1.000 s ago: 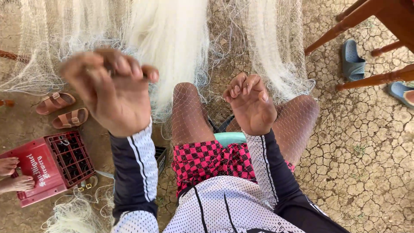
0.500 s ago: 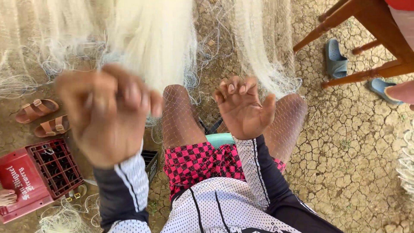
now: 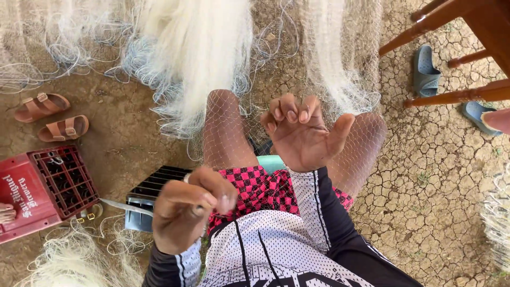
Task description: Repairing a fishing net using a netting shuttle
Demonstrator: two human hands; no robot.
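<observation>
Fishing net (image 3: pixel 212 69) drapes knees beyond right hand (image 3: pixel 303 135), seemingly hooked.

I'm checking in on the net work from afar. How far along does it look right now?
Done: nothing shows as finished; no mended stretch can be told apart. In hand: the net lies over both knees, the right hand lifts it with curled fingers, and the left hand pinches something thin, too small to name. Left: large white heaps of net spread on the ground ahead.

Whatever the left hand (image 3: pixel 188 210) pinches is too small to tell.
</observation>
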